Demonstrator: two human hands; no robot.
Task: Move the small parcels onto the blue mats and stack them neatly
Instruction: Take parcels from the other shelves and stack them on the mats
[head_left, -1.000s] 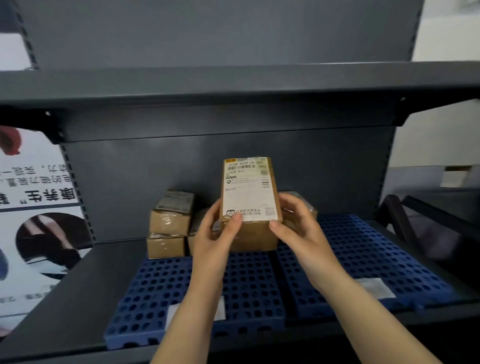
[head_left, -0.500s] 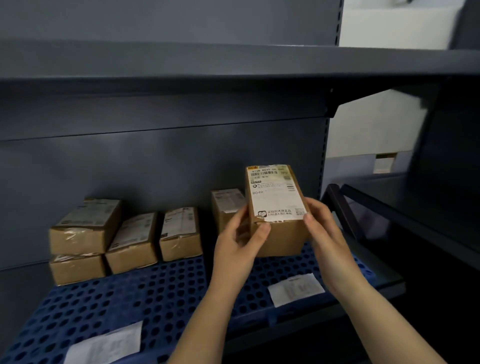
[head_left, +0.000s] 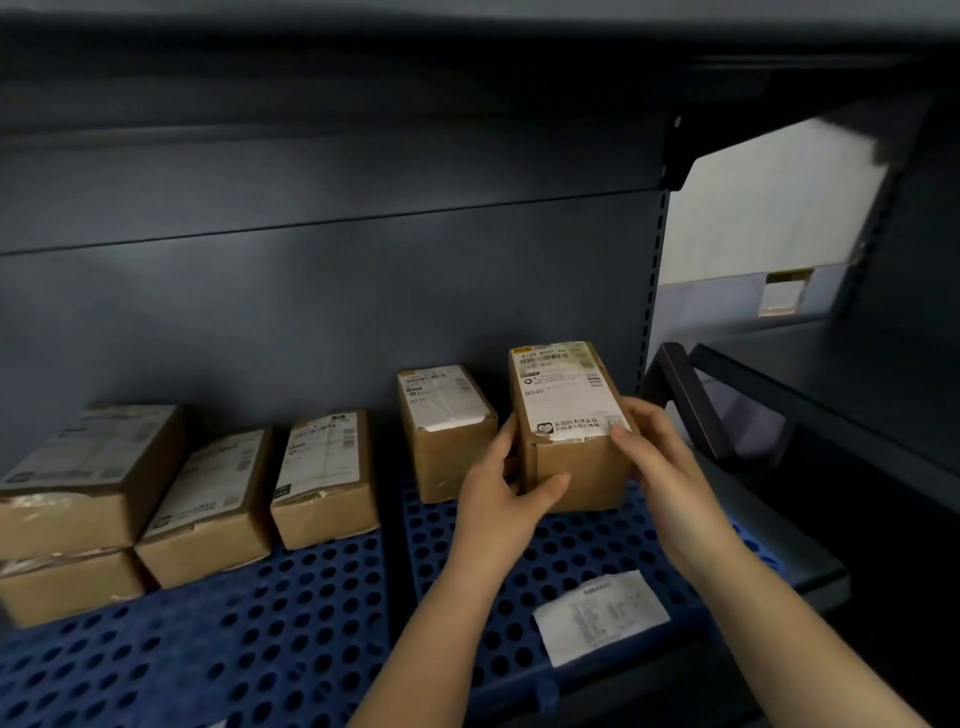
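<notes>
Head view: a brown cardboard parcel (head_left: 569, 431) with a white shipping label on top is held between both hands at the right end of the shelf. The left hand (head_left: 501, 486) is curled round its left front corner, thumb laid across the front face and fingers hidden behind the side. The right hand (head_left: 652, 457) is cupped against the right side, fingertips (head_left: 618, 434) pressed on the label's edge. Both forearms are stretched forward from the bottom of the frame. The parcel's base appears to be touching the right blue mat (head_left: 582, 556), just beside a second parcel (head_left: 447, 434). Four more parcels are seen on the left blue mat (head_left: 249, 639).
</notes>
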